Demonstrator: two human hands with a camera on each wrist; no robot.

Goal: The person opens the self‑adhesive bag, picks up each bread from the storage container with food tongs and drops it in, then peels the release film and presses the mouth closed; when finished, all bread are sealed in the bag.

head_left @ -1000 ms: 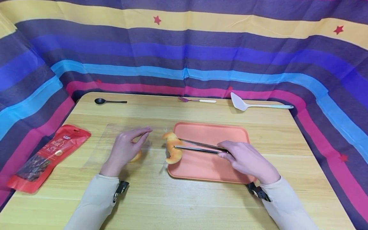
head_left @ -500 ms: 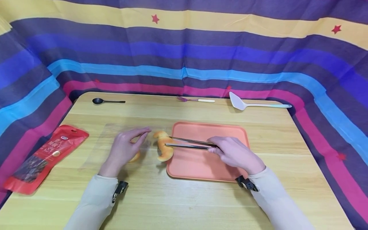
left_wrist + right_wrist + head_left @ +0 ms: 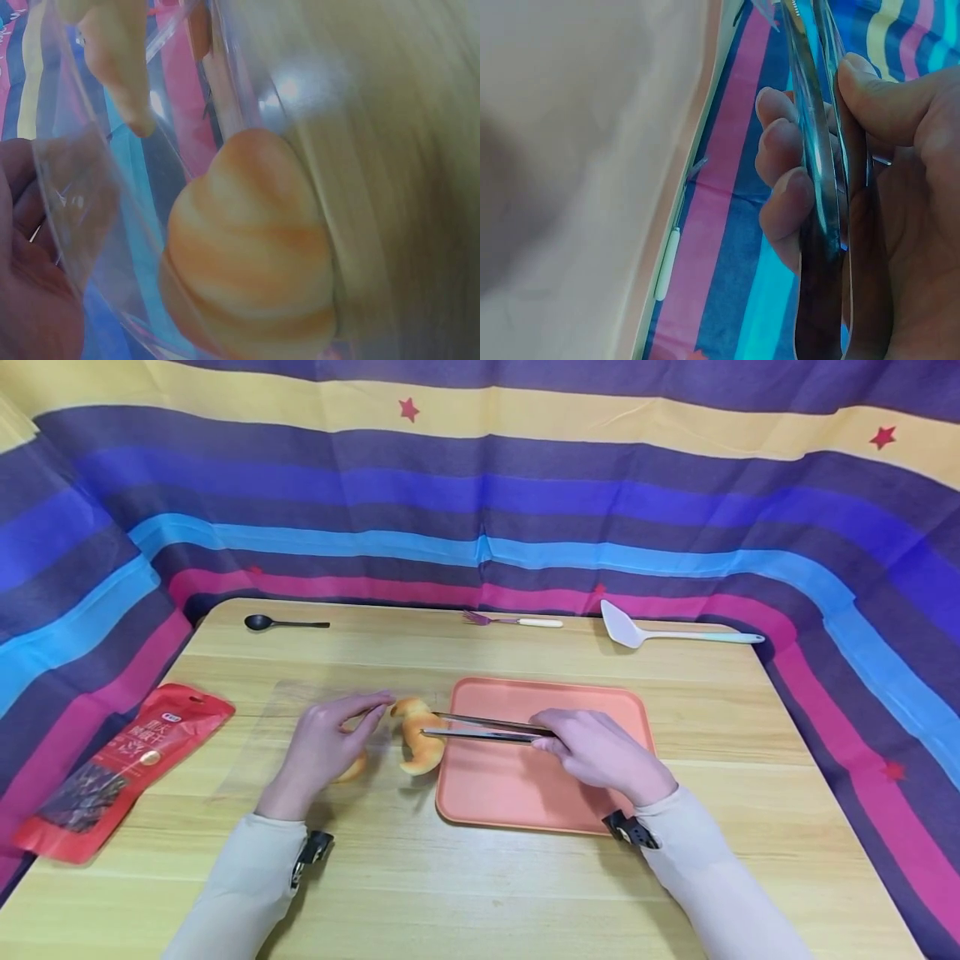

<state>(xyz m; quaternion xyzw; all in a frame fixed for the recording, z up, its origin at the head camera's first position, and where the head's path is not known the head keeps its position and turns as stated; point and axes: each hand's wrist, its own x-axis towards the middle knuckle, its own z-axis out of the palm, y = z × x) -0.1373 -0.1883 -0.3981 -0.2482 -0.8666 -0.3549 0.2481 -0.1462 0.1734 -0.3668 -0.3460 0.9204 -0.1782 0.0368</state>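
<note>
With thumb and fingers, my left hand (image 3: 324, 747) pinches the edge of a clear plastic bag (image 3: 258, 747), lifting its mouth. A golden bread roll (image 3: 255, 247) lies inside the bag, mostly hidden by the hand in the head view. My right hand (image 3: 603, 756) grips metal tongs (image 3: 821, 202), thumb on one arm and fingers round the other. Between the tong tips is a curved, croissant-like bread (image 3: 423, 747), raised beside the left fingertips at the bag's mouth. In the left wrist view this bread (image 3: 120, 64) hangs at the upper left, seen through the plastic.
A pink tray (image 3: 517, 802) lies under the tongs and right hand. Left of the bag is a red food packet (image 3: 138, 760). Along the back edge lie a black spoon (image 3: 260, 622), a fork (image 3: 536, 622) and a white spatula (image 3: 622, 627). A striped cloth (image 3: 480, 497) hangs behind.
My right hand has moved left, carrying the bread in the tongs from over the tray's left edge to the bag's mouth. The left hand has stayed in place, still pinching the bag.
</note>
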